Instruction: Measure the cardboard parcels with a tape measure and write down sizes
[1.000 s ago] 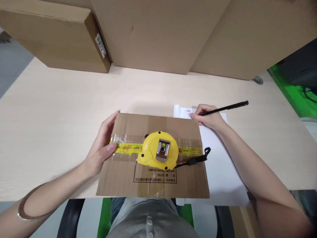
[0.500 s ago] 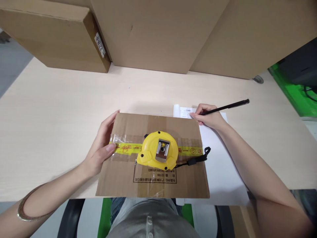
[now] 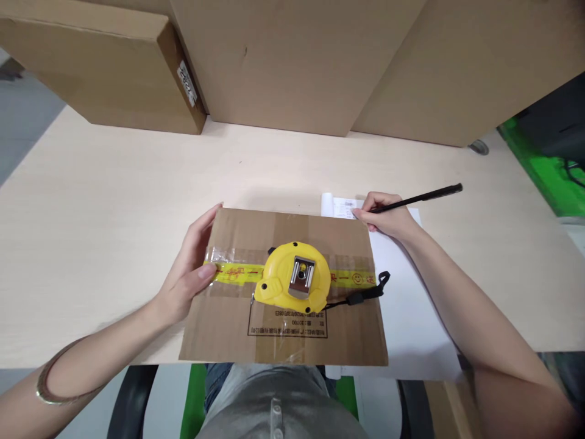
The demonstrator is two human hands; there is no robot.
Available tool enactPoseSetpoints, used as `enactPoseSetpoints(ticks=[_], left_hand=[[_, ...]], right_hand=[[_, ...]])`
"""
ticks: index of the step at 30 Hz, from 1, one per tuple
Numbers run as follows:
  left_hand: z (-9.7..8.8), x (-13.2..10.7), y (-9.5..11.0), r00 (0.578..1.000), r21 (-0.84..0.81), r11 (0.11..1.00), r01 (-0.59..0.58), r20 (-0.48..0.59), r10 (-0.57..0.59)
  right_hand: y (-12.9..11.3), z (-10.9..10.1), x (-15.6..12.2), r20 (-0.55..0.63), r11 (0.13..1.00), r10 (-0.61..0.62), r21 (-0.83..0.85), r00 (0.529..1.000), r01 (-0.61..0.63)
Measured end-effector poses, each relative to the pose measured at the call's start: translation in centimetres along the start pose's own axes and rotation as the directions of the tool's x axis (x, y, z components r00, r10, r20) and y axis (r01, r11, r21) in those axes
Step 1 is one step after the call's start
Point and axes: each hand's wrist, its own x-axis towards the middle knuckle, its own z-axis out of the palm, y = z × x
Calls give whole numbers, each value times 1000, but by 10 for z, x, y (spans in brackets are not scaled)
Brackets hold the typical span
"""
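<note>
My left hand grips the left side of a small cardboard box, thumb on top and fingers down its side. Yellow printed tape runs across the box. On top lies a yellow tape measure with a metal clip and a black wrist strap, touched by neither hand. In my right hand is a black pen, its tip low over a small printed slip. Under my right wrist lies a sheet of white paper, partly covered by the box.
Large cardboard boxes stand along the back of the light wooden table. Another carton with a white label is at the back left. The table's front edge runs just before my body. A chair armrest shows below.
Everything appears shifted very slightly to the right in the view. Both hands keep their grip, and the box and tape measure stay in the same arrangement.
</note>
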Motion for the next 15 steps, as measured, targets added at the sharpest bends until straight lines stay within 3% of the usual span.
enactPoseSetpoints(ticks=[15], left_hand=[[1,0,1,1000,-4,1000,-3,-5,3]], right_hand=[[7,-1,1,-20,1000,10,17,1000,-10]])
